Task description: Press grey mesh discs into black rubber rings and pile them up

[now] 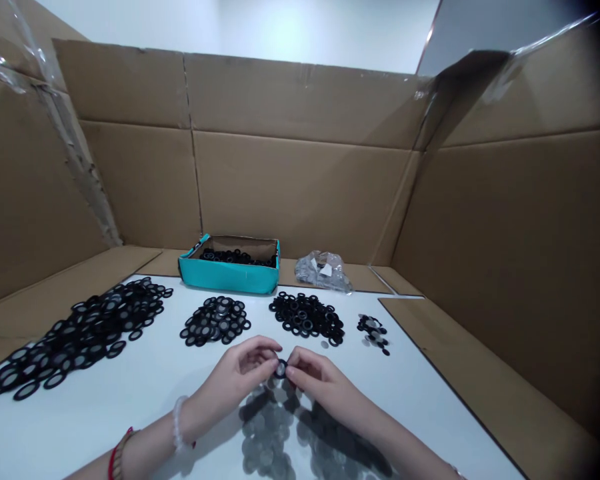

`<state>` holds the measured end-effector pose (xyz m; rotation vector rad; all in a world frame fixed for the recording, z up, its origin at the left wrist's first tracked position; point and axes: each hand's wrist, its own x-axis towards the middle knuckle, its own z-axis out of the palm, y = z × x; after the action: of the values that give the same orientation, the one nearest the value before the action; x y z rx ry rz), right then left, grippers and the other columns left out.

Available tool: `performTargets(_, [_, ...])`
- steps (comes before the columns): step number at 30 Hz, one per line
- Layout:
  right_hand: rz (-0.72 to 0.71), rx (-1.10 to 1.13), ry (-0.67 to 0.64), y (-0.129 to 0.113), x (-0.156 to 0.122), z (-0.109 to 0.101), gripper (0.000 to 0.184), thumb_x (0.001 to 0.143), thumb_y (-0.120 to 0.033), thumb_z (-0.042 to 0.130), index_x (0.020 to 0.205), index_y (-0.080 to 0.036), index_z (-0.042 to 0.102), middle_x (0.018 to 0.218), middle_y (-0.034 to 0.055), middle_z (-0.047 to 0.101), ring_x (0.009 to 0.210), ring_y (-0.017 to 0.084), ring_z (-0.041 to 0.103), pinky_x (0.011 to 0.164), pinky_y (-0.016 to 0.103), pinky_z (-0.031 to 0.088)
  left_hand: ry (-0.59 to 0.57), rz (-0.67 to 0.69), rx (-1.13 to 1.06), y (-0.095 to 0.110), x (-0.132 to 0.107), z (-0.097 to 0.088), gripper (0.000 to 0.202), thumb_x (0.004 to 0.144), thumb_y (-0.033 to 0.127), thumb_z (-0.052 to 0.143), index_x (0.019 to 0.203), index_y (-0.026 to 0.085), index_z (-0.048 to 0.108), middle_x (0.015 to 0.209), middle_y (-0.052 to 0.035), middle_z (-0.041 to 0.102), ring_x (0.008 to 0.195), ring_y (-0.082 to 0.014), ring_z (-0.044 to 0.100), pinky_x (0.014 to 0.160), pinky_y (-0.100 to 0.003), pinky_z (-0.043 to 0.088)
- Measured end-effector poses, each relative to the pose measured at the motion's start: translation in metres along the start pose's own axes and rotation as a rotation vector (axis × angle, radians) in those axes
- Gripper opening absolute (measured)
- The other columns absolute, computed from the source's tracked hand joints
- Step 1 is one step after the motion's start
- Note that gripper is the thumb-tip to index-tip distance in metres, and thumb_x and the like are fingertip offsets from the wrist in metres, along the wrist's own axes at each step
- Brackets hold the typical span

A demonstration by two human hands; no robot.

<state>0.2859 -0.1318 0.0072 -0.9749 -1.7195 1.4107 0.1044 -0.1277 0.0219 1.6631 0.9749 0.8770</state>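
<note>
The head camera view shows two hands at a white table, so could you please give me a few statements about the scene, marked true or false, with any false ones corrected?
The left hand and right hand pinch a black ring between them: true.
The teal box is empty: false, it holds black rings.
The white beaded bracelet is on the right wrist: false, it is on the left wrist.
The clear plastic bag lies right of the teal box: true.
Grey discs lie on the white table nearer the camera than the hands: true.
</note>
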Motion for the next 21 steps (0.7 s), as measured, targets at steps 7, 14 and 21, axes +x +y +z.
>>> performTargets(7, [-0.063,-0.535,-0.188,-0.013,-0.017,0.004,0.027,0.079,-0.034,0.062,0.105,-0.027,0.058,0.109,0.0044,0.051,0.1,0.022,0.046,0.082,0.031,0.038,0.337,0.321,0.748,-0.016,0.021,-0.053,0.02,0.085,0.02,0.045,0.09,0.019,0.064,0.09,-0.009,0.064,0.09,-0.0241,0.054,0.083,-0.038,0.04])
performTargets(14, [-0.126,-0.647,-0.318,-0.011,-0.016,0.006,0.033,0.083,-0.016,0.053,0.113,-0.029,0.059,0.106,0.0046,0.056,0.099,0.021,0.051,0.084,0.029,0.04,0.299,0.304,1.215,-0.032,0.058,-0.104,0.02,0.084,0.017,0.046,0.087,0.016,0.066,0.099,-0.012,0.06,0.098,-0.0274,0.047,0.085,-0.042,0.039])
performTargets(21, [-0.166,-0.701,-0.257,-0.008,-0.014,0.0,0.02,0.083,-0.012,0.052,0.097,-0.02,0.063,0.096,0.004,0.061,0.088,0.016,0.055,0.078,0.023,0.043,0.071,0.326,1.178,-0.018,0.1,-0.035,0.015,0.082,0.021,0.052,0.091,0.017,0.062,0.092,-0.0103,0.063,0.094,-0.0254,0.05,0.084,-0.038,0.039])
